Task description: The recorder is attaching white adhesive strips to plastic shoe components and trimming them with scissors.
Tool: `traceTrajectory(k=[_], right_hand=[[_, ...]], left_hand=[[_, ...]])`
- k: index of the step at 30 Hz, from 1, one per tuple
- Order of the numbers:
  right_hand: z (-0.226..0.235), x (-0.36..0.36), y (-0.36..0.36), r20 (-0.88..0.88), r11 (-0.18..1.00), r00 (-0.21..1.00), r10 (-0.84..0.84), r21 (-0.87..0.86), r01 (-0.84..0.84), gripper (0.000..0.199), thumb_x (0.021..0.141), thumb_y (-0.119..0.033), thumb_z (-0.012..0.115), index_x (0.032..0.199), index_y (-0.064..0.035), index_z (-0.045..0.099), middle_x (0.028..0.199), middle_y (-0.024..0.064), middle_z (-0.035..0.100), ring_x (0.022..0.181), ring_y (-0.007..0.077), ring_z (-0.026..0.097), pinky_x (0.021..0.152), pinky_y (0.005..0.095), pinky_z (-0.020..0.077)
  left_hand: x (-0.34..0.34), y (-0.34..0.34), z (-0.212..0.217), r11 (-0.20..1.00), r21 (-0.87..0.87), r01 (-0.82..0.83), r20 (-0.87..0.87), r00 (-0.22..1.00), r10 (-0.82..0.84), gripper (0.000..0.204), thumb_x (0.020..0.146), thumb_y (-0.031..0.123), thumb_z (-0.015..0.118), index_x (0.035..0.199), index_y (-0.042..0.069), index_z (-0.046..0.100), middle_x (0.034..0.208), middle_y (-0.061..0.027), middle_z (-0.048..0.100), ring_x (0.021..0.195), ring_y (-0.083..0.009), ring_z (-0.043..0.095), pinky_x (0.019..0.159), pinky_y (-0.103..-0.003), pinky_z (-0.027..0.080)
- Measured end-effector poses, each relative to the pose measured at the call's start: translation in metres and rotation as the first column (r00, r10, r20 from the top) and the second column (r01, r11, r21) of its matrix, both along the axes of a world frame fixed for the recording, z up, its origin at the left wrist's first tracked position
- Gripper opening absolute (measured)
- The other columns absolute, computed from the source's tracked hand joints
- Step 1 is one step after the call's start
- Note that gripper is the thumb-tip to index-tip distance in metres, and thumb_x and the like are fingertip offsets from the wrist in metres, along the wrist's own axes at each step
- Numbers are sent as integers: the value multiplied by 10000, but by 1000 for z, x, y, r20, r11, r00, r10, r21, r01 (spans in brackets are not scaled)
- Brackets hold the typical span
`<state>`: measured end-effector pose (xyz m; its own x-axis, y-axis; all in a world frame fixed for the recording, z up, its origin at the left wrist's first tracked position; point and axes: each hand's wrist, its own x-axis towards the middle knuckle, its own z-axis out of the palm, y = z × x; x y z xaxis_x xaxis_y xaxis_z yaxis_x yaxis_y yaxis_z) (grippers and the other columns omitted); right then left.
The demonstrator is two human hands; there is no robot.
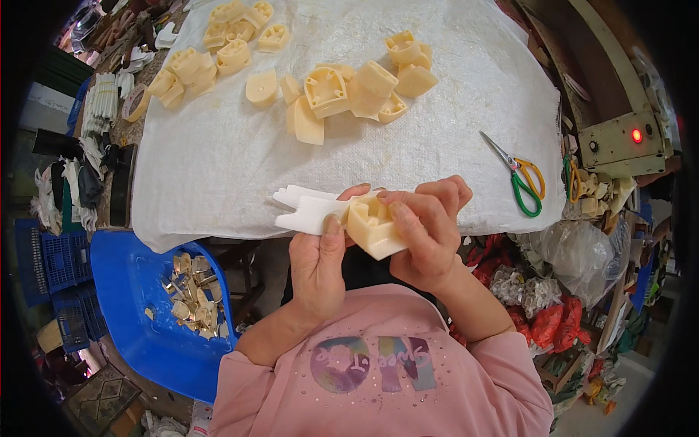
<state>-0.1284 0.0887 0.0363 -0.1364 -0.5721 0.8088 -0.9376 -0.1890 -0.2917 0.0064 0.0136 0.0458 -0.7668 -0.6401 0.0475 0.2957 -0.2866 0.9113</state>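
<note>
Just above the front edge of the table, my left hand point(318, 264) pinches a white, flat piece point(309, 210) with notched ends; it seems to be layered. My right hand point(429, 233) grips a cream plastic shoe heel point(377, 237), hollow side up, with its thumb and fingers around the rim. The white piece meets the heel's left side, and my left fingertips are there too; whether it is wrapped or only pressed on is hidden. Similar cream heels point(328, 91) lie loosely in the middle of the table, with more heels point(191, 67) piled far left.
A white woven sheet point(218, 160) covers the table. Scissors point(520, 175) with green and orange handles lie open at the right. A blue tub point(131, 306) at lower left holds shiny gold pieces point(195, 295). A metal box with a lit red light point(636, 136) stands right.
</note>
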Motion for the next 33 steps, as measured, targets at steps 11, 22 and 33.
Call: traceTrajectory(k=[11, 22, 33], right_hand=[[11, -1, 9, -35, 975, 999, 19, 220, -11, 372, 613, -103, 668, 970, -183, 602, 841, 22, 541, 756, 225, 478, 734, 443, 254], [20, 0, 17, 14, 815, 999, 28, 578, -31, 323, 636, -35, 618, 929, -165, 578, 748, 64, 402, 744, 237, 449, 718, 424, 246], [9, -3, 21, 8, 819, 996, 84, 569, -74, 283, 685, -21, 599, 938, -111, 512, 724, 83, 409, 702, 250, 452, 716, 445, 287]], left_hand=[[12, -13, -12, 935, -256, -246, 169, 941, 294, 302, 974, 161, 471, 1070, -92, 606, 937, -148, 670, 867, -156, 638, 770, -258, 508], [15, -4, -20, 898, -436, -63, 354, 905, 236, 270, 962, 100, 485, 1084, -116, 592, 951, -140, 649, 866, -138, 609, 788, -276, 523], [9, -8, -6, 898, -421, 128, 448, 890, 83, 306, 975, 118, 455, 1122, -122, 576, 943, -131, 663, 883, -137, 614, 802, -266, 513]])
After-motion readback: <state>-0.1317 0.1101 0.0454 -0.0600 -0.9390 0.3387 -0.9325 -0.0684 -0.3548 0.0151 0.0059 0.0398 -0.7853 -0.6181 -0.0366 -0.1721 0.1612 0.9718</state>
